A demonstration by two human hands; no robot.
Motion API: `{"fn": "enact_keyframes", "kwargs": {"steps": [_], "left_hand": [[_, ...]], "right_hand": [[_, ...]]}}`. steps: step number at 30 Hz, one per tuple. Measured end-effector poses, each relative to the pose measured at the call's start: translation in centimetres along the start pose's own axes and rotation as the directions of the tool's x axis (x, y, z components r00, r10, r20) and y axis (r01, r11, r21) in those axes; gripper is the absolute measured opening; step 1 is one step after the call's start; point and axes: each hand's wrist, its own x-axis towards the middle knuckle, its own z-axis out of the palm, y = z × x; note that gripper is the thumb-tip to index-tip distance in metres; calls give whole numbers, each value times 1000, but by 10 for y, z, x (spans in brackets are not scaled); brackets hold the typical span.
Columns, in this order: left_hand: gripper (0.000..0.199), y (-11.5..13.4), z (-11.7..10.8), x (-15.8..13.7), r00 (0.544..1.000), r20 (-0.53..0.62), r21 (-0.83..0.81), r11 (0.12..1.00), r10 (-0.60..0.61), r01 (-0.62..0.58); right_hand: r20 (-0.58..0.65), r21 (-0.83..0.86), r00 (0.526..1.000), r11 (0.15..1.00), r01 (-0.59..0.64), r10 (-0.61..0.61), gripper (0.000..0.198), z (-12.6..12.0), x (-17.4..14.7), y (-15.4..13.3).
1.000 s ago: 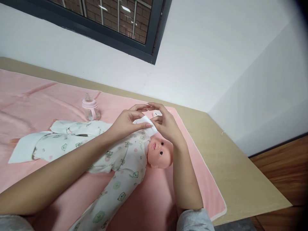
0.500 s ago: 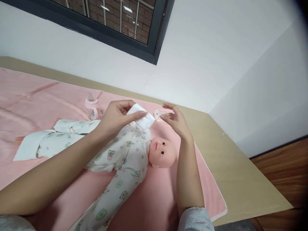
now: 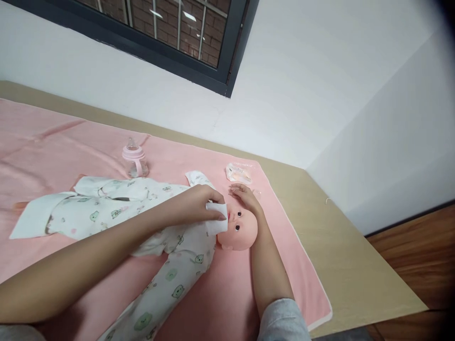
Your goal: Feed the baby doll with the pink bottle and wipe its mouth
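head view: the left hand (image 3: 194, 208) has its grip pinching a white wipe (image 3: 216, 222), pressed against the mouth and chin of the baby doll (image 3: 239, 228). the right hand (image 3: 245, 198) rests with fingers spread lightly on the doll's head, steadying it. the doll lies in a printed sleepsuit (image 3: 167, 237) on a pink blanket (image 3: 53, 151) over the tabletop (image 3: 355, 265). the step looks like wiping the face; next calls for gentle strokes. a bottle (image 3: 134, 160) and small packet (image 3: 239, 173) sit beyond; no writing is readable.
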Motion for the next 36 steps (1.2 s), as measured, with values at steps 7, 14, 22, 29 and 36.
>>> {"fn": "enact_keyframes", "kwargs": {"steps": [7,14,22,29,36], "left_hand": [[14,6,13,1,999,-51,101,995,-10,15],[13,2,25,1,995,-93,245,970,30,-7],[15,0,23,0,994,-87,273,961,58,-32],[16,-2,19,1,996,-54,312,948,76,-55],[18,-1,17,2,987,-100,387,919,123,-75]], "right_hand": [[-26,-22,999,999,43,-43,34,-3,8,11],[-62,-32,995,997,74,-76,29,-1,10,14],[-81,-49,993,996,79,-82,26,1,7,11],[-87,-50,994,997,67,-71,25,0,8,11],[-94,-49,992,995,84,-89,24,-1,9,13]]}}
